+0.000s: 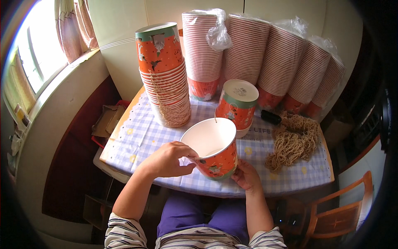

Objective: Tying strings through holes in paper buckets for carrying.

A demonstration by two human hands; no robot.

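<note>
Close to the table's front edge I hold an orange paper bucket point(217, 164) with a white inside, its mouth tilted up toward me. My left hand point(168, 159) is closed on the left part of its rim, fingertips at the edge. Against the lower right wall my right hand point(247, 176) is closed, supporting the bucket; some of its fingers are hidden behind it. A short bit of cord point(215, 120) shows at the far rim. Just behind stands an upside-down orange bucket point(235, 108) with a green band. To its right lies a loose heap of tan cords point(293, 143).
A tall stack of upturned buckets point(166, 89) with cords hanging down it stands at left. Several plastic-wrapped bucket stacks point(244, 45) line the back. A small black object point(270, 117) lies beside the cords on the checked tablecloth point(137, 145). A wooden chair point(340, 211) is at lower right.
</note>
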